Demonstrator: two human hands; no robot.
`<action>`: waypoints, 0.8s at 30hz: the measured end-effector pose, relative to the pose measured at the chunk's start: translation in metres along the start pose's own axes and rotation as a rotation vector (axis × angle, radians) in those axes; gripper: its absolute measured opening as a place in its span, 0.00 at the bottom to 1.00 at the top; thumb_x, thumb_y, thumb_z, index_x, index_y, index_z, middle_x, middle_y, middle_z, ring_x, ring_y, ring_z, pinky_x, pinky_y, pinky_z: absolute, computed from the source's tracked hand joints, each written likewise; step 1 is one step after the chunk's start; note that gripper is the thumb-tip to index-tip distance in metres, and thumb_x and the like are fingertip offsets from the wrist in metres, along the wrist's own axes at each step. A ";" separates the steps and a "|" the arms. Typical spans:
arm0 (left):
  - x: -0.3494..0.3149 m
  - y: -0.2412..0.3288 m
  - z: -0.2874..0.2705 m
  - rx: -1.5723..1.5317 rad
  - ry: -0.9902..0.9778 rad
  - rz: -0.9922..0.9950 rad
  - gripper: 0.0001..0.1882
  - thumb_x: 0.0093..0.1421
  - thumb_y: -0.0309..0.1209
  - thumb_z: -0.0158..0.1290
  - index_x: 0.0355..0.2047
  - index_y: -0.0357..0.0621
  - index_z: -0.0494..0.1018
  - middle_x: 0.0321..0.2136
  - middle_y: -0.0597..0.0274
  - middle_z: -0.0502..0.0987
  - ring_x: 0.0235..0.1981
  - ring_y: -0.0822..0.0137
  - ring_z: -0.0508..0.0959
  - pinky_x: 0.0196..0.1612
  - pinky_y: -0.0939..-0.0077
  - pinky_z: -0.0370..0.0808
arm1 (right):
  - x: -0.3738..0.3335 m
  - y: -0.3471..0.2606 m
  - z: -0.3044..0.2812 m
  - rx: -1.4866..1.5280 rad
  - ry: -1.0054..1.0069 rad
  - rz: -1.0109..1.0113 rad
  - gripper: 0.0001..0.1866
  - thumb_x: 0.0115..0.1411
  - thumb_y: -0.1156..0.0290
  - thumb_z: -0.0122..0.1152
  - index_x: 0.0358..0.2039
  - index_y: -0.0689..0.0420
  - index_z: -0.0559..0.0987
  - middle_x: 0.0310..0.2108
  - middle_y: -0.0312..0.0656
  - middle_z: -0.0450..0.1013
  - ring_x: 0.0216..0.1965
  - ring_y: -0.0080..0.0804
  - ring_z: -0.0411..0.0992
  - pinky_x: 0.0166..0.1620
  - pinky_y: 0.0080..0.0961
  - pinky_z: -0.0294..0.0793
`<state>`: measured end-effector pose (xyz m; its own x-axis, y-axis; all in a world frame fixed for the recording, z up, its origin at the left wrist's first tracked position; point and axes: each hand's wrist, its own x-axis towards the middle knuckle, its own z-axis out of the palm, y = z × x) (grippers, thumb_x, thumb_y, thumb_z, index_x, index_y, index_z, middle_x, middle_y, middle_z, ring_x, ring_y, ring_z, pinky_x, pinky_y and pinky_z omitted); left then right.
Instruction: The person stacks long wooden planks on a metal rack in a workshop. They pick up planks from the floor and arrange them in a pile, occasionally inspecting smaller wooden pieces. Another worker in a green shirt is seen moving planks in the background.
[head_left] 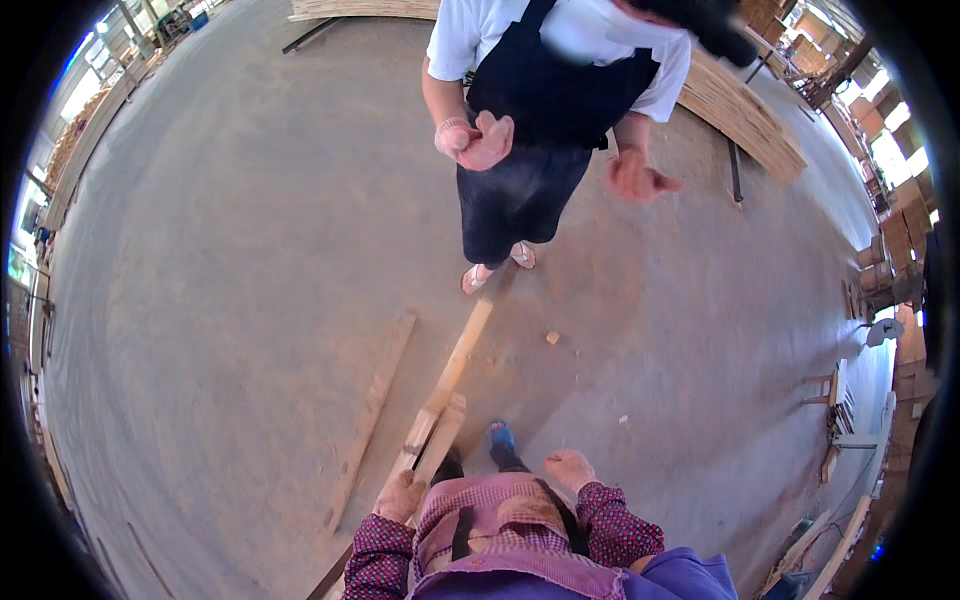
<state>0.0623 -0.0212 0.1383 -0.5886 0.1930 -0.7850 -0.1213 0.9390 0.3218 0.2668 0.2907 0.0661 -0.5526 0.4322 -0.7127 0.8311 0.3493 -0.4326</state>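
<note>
At my left side, my left hand (400, 496) is closed around a long pale wooden plank (420, 430), which runs forward from under my arm. A shorter wooden piece (441, 440) lies close along its right side. Beyond, a light strip of wood (464, 350) continues in line toward the other person's feet; whether it joins the plank I cannot tell. My right hand (570, 468) is held in front of my right hip, fingers curled in, with nothing seen in them. My checked apron (480, 500) lies between the two hands.
A person in a dark apron (540, 90) stands facing me, both hands raised. On the floor at left lies a weathered board (372, 420). Small wood scraps (552, 338) dot the concrete. Stacked timber (745, 115) stands behind the person; wooden frames (835, 400) line the right side.
</note>
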 end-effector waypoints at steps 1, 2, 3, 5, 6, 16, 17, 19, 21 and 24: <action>0.003 -0.001 0.001 0.023 0.009 0.000 0.26 0.56 0.46 0.50 0.51 0.44 0.72 0.46 0.45 0.76 0.50 0.51 0.75 0.52 0.61 0.71 | 0.000 -0.005 -0.003 0.016 0.010 -0.006 0.21 0.54 0.55 0.54 0.42 0.54 0.81 0.41 0.50 0.77 0.47 0.46 0.74 0.51 0.36 0.71; 0.003 -0.004 0.004 0.037 0.003 -0.001 0.26 0.56 0.46 0.50 0.51 0.44 0.72 0.46 0.45 0.76 0.50 0.50 0.75 0.52 0.61 0.71 | -0.004 -0.007 -0.003 0.040 0.017 0.029 0.21 0.54 0.55 0.54 0.42 0.54 0.81 0.41 0.50 0.77 0.47 0.46 0.74 0.51 0.35 0.71; 0.006 -0.004 0.005 0.051 -0.004 -0.001 0.26 0.56 0.46 0.50 0.51 0.45 0.72 0.45 0.45 0.76 0.50 0.50 0.75 0.51 0.61 0.71 | -0.006 -0.010 -0.004 0.064 0.025 0.063 0.21 0.54 0.55 0.54 0.42 0.54 0.81 0.41 0.49 0.77 0.47 0.45 0.74 0.51 0.35 0.71; -0.001 -0.007 0.005 0.051 0.007 -0.004 0.25 0.56 0.46 0.50 0.50 0.46 0.72 0.45 0.45 0.77 0.49 0.49 0.75 0.51 0.60 0.71 | -0.007 -0.017 -0.008 0.065 0.023 0.080 0.21 0.54 0.55 0.55 0.43 0.54 0.81 0.41 0.49 0.77 0.47 0.45 0.74 0.51 0.34 0.71; -0.001 0.001 0.001 0.049 0.013 0.001 0.25 0.56 0.46 0.50 0.50 0.46 0.73 0.44 0.45 0.77 0.49 0.49 0.76 0.51 0.59 0.71 | -0.001 -0.020 -0.011 0.052 0.021 0.077 0.21 0.54 0.55 0.55 0.43 0.54 0.81 0.41 0.49 0.77 0.47 0.44 0.74 0.51 0.34 0.71; 0.007 -0.005 0.014 0.080 -0.038 0.075 0.27 0.59 0.50 0.48 0.52 0.46 0.71 0.47 0.42 0.75 0.51 0.46 0.74 0.54 0.57 0.69 | 0.022 0.002 -0.011 0.063 0.032 0.085 0.18 0.54 0.58 0.58 0.40 0.55 0.81 0.27 0.41 0.79 0.28 0.30 0.76 0.36 0.28 0.74; 0.006 -0.003 0.014 0.067 -0.026 0.053 0.27 0.59 0.50 0.48 0.52 0.47 0.71 0.47 0.42 0.75 0.51 0.47 0.74 0.54 0.57 0.69 | 0.019 -0.010 -0.019 0.063 0.033 0.091 0.18 0.54 0.58 0.58 0.40 0.56 0.81 0.26 0.41 0.78 0.27 0.29 0.76 0.35 0.28 0.73; 0.000 -0.003 0.019 0.043 0.000 0.007 0.27 0.59 0.51 0.47 0.52 0.48 0.71 0.48 0.44 0.75 0.51 0.48 0.74 0.53 0.56 0.69 | 0.015 -0.008 -0.016 0.048 0.022 0.083 0.18 0.54 0.58 0.58 0.40 0.56 0.81 0.26 0.41 0.78 0.26 0.28 0.76 0.35 0.27 0.73; 0.000 -0.003 0.022 0.008 0.010 -0.003 0.27 0.59 0.51 0.47 0.53 0.50 0.71 0.48 0.46 0.75 0.52 0.49 0.74 0.54 0.57 0.69 | 0.021 0.004 -0.014 0.029 0.034 0.055 0.18 0.54 0.58 0.59 0.40 0.56 0.81 0.26 0.41 0.78 0.26 0.28 0.76 0.36 0.27 0.73; 0.001 -0.004 0.023 0.002 0.005 -0.002 0.27 0.59 0.51 0.47 0.54 0.51 0.70 0.49 0.46 0.74 0.52 0.49 0.73 0.55 0.57 0.68 | 0.024 0.010 -0.009 0.061 0.033 0.023 0.18 0.54 0.58 0.58 0.39 0.56 0.81 0.27 0.42 0.79 0.28 0.31 0.77 0.37 0.29 0.74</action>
<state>0.0804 -0.0178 0.1237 -0.5922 0.1893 -0.7833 -0.1211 0.9401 0.3187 0.2614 0.3125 0.0496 -0.5346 0.4668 -0.7045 0.8451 0.2881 -0.4504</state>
